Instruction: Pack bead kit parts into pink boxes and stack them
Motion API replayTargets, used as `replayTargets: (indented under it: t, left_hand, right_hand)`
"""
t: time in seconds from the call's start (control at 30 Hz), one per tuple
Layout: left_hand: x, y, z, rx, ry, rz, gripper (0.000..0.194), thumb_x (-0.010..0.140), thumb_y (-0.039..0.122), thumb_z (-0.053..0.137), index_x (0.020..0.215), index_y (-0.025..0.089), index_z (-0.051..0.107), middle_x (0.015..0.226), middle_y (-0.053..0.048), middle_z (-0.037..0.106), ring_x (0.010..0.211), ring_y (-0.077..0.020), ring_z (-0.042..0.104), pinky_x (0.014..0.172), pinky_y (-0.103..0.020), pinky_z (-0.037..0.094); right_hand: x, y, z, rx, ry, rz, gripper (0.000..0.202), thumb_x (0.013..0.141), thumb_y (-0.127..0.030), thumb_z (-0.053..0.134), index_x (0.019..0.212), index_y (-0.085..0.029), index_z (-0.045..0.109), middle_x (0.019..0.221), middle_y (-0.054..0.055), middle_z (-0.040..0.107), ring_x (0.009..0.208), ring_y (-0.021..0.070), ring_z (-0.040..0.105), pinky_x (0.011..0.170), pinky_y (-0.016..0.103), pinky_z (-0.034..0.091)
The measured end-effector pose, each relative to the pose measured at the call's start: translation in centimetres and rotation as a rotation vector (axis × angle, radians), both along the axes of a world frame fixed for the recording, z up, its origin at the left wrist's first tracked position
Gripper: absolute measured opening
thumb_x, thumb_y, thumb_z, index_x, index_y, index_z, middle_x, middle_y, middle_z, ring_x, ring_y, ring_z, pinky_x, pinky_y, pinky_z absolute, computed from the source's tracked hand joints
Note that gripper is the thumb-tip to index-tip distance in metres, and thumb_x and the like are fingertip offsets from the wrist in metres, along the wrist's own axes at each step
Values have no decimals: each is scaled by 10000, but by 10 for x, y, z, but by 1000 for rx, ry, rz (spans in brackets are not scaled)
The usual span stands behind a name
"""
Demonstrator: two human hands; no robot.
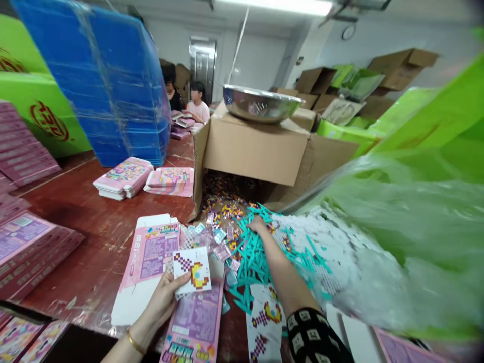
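Note:
My left hand (168, 292) is closed on a white pattern card (201, 258) printed with a yellow and purple pixel design. A pale pegboard shows behind that card. My right hand (257, 225) reaches into a heap of teal plastic sticks (254, 257); its fingertips are hard to make out among them. Left of the heap lie small plastic packets (222, 250) and multicoloured beads (231, 210). Flat pink boxes (157, 252) lie beside and under my left hand. More printed pattern cards (264, 322) sit below my right forearm.
An open cardboard box (253, 146) bears a metal bowl (260, 103). White pegboards and clear plastic (378, 242) fill the right side. Stacked pink boxes (22, 242) and a blue wrapped block (113, 80) stand left. Two people (198, 106) sit farther back.

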State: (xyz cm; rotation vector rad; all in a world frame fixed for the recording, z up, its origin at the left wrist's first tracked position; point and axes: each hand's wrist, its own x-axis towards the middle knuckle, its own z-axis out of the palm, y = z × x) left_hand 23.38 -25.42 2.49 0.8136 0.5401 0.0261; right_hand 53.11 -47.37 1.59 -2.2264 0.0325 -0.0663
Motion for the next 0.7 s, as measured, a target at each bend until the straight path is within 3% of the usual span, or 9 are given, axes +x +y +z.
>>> replayTargets:
  t: [0.1,0.17,0.23,0.3,0.37,0.47,0.57,0.7]
  left_hand:
    - [6,1,-7,-11,-46,18,474,584,292,913,983,173,686,824,-67,766,644,-224,722,582,-295,578]
    - [12,1,-13,-18,-84,35,426,638,311,878,986,165,679,839,-82,766,633,-230,719,576,-311,572]
    - [19,-1,-15,-33,-89,94,418,648,305,862,991,160,672,862,-88,765,664,-235,724,621,-326,574]
    - [23,-6,-14,-33,-75,160,463,621,289,871,1013,161,659,909,-89,765,753,-251,734,696,-338,574]
    - [25,-14,-10,-10,-83,188,538,585,296,889,1042,154,643,961,-99,760,844,-269,730,754,-349,565]
    - [25,-27,-5,20,-108,167,600,566,334,903,1063,147,624,1019,-107,748,930,-275,709,819,-352,541]
    - [20,-36,-7,53,-150,149,540,686,408,836,1111,166,607,1098,-98,727,1045,-262,667,939,-363,492]
    - [8,-39,-15,229,-168,132,455,776,438,768,1116,179,614,1149,-94,703,1114,-248,624,1014,-357,433]
  right_hand:
    - [1,-5,12,35,-78,14,290,936,-428,624,850,-152,646,756,-11,648,651,121,631,623,259,535]
    - [0,-16,23,77,-175,12,413,859,-512,674,620,-191,571,539,-18,581,520,151,598,524,267,494]
    - [-9,-27,32,125,-269,-12,478,766,-603,698,534,-239,491,433,1,539,474,212,601,482,314,486]
    - [-33,-30,33,180,-397,-32,444,739,-634,683,605,-233,549,543,47,643,589,262,671,575,368,552]
    - [-76,-20,24,205,-592,45,344,765,-548,700,726,-211,646,773,89,740,773,274,719,748,425,594]
    - [-155,13,3,154,-824,419,90,840,-280,680,902,-257,743,995,77,766,914,250,735,839,414,615]
    - [-216,46,-11,100,-755,703,301,882,-124,590,1074,-298,743,1075,74,755,979,244,733,853,389,636]
    - [-251,59,-8,11,-586,769,509,878,-42,460,1317,-238,628,1262,113,675,1178,240,650,1005,412,576]
